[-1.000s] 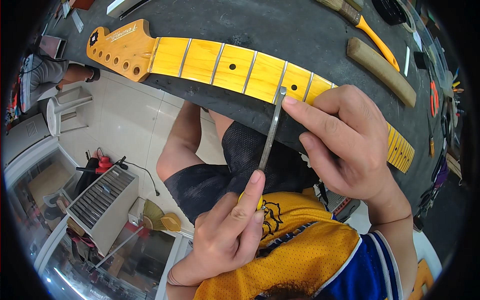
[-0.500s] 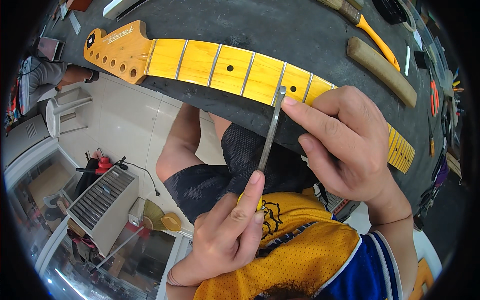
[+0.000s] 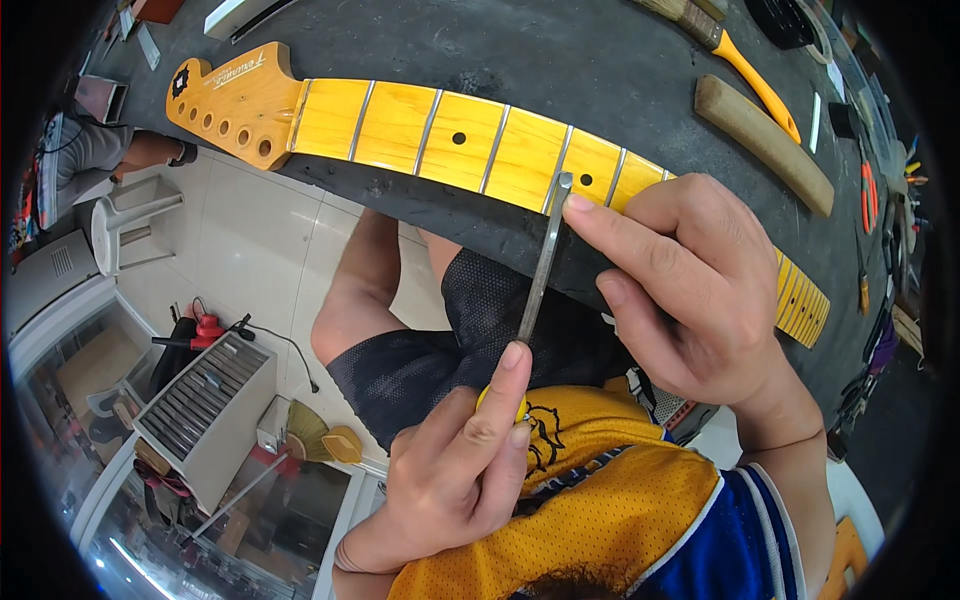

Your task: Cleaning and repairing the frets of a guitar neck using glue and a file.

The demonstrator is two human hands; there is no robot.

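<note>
A guitar neck (image 3: 395, 125) with a glossy yellow fretboard, metal frets and black dot inlays lies along the near edge of the dark bench, headstock at the left. My left hand (image 3: 450, 465) is closed round the yellow handle of a slim metal file (image 3: 543, 265), its index finger stretched along the shaft. The file's tip rests on the fretboard beside a fret, near a dot. My right hand (image 3: 695, 285) lies over the neck, index fingertip beside the file's tip, thumb apart from it and the other fingers bent. It hides part of the fretboard.
A brown curved block (image 3: 765, 145) and a brush with an orange handle (image 3: 757, 85) lie on the far right of the bench (image 3: 590, 65). Red-handled pliers (image 3: 868, 195) are farther right. Below left stand a white stool (image 3: 135, 215) and a drawer-like box (image 3: 205, 410). Another person's arm (image 3: 155, 150) shows far left.
</note>
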